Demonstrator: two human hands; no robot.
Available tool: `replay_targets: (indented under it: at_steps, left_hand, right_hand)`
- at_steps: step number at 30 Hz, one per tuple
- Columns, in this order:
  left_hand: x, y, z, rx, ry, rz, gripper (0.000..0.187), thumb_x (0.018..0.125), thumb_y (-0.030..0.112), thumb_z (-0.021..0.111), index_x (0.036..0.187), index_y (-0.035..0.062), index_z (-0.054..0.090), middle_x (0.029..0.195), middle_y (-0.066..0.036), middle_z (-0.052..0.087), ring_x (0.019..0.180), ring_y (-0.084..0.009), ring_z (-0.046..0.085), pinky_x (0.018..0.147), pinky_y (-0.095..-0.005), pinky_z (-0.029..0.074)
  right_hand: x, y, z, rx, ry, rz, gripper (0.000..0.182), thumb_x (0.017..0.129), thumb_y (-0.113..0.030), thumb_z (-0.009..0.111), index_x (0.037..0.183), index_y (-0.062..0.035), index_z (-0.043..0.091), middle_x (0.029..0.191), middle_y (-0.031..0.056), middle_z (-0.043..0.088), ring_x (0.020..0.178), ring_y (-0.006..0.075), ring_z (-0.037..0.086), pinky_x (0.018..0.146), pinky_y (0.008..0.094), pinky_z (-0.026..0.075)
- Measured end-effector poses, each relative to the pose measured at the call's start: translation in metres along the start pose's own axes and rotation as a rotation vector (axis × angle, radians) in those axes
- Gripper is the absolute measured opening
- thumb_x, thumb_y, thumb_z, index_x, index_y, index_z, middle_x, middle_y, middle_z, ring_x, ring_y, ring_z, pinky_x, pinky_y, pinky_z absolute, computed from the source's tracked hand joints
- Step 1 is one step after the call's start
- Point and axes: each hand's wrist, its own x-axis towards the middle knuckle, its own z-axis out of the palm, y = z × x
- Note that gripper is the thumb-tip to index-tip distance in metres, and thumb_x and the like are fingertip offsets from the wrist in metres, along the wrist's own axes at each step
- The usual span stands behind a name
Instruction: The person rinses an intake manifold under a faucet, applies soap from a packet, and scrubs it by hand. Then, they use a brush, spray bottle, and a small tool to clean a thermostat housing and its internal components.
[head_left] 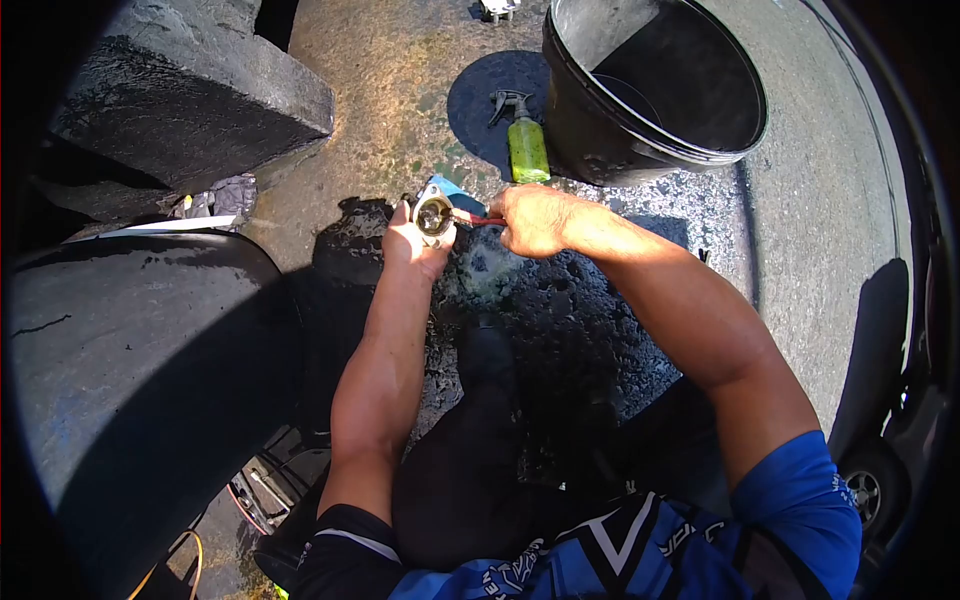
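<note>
My left hand (pixel 415 248) is wrapped round a small metal housing (pixel 435 216) with a flange and a round, dark opening turned up towards me. In my right hand (pixel 537 220) is a thin red-handled tool (pixel 478 220), possibly a brush; its tip meets the right edge of the housing. The kind of tip is too small to tell. Just behind the housing a flat blue piece (pixel 452 188) shows in part. Both hands are above dark, wet ground (pixel 560 300) with a pale foamy patch (pixel 483 262) below them.
A spray bottle (pixel 527 150) with yellow-green liquid stands beside a large black bucket (pixel 655 140). A concrete block (pixel 200 100) and a dark rounded panel (pixel 150 360) border the left. A small white object (pixel 499 10) lies at the top; a vehicle wheel (pixel 868 492) is at right.
</note>
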Motion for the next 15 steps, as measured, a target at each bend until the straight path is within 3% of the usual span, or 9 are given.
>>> replay_targets:
  at_steps: [3, 4, 8, 11, 12, 15]
  left_hand:
    - [-0.01, -0.004, 0.002, 0.281, 0.143, 0.019, 0.04, 0.107, 0.038, 0.033, 0.123, 0.0099, 0.057, 0.114, -0.009, 0.066, 0.102, -0.0278, 0.064, 0.082, -0.0465, 0.054]
    - [-0.005, -0.005, -0.003, 0.289, 0.14, 0.003, 0.036, 0.106, 0.035, 0.035, 0.121, 0.0126, 0.059, 0.113, -0.007, 0.067, 0.1, -0.0269, 0.066, 0.077, -0.0439, 0.055]
    - [0.002, -0.009, -0.012, 0.388, 0.075, -0.009, 0.033, 0.104, 0.028, 0.036, 0.12, 0.0125, 0.061, 0.11, -0.006, 0.069, 0.095, -0.0227, 0.068, 0.078, -0.0418, 0.056]
    - [-0.003, -0.006, -0.009, 0.361, -0.039, -0.082, 0.032, 0.102, 0.025, 0.038, 0.118, 0.0132, 0.062, 0.107, -0.004, 0.07, 0.096, -0.0204, 0.067, 0.077, -0.039, 0.055]
    - [-0.007, -0.002, -0.009, 0.412, -0.04, -0.124, 0.027, 0.097, 0.021, 0.044, 0.115, 0.016, 0.064, 0.105, -0.002, 0.071, 0.093, -0.0188, 0.068, 0.075, -0.0351, 0.054]
    - [-0.012, -0.004, -0.015, 0.754, -0.189, -0.098, 0.025, 0.092, 0.018, 0.054, 0.114, 0.0187, 0.064, 0.105, -0.001, 0.07, 0.09, -0.0175, 0.068, 0.075, -0.0349, 0.052]
  right_hand:
    - [0.0, 0.002, 0.014, 0.112, -0.004, 0.009, 0.035, 0.081, -0.01, 0.058, 0.115, -0.0038, 0.066, 0.103, 0.0227, 0.07, 0.102, 0.0385, 0.067, 0.088, 0.0477, 0.053]
    - [-0.006, -0.003, 0.02, 0.17, 0.105, -0.018, 0.035, 0.081, -0.008, 0.058, 0.115, -0.0049, 0.067, 0.102, 0.0229, 0.07, 0.102, 0.0384, 0.067, 0.087, 0.0479, 0.053]
    - [-0.003, -0.021, 0.013, -0.044, -0.052, 0.161, 0.036, 0.081, -0.005, 0.057, 0.115, -0.006, 0.068, 0.104, 0.0234, 0.07, 0.102, 0.0374, 0.068, 0.089, 0.0469, 0.053]
    - [0.011, -0.014, 0.018, -0.113, -0.032, 0.173, 0.035, 0.081, -0.005, 0.058, 0.115, -0.0056, 0.069, 0.105, 0.0232, 0.07, 0.103, 0.0369, 0.068, 0.09, 0.0466, 0.053]
    - [0.016, -0.009, 0.023, -0.113, -0.041, 0.175, 0.035, 0.081, -0.006, 0.058, 0.114, -0.0057, 0.069, 0.106, 0.0229, 0.07, 0.104, 0.0367, 0.068, 0.09, 0.0463, 0.054]
    - [0.026, 0.0, 0.035, -0.08, -0.063, 0.195, 0.035, 0.081, -0.008, 0.058, 0.114, -0.0064, 0.07, 0.106, 0.022, 0.071, 0.105, 0.0363, 0.068, 0.09, 0.0456, 0.054]
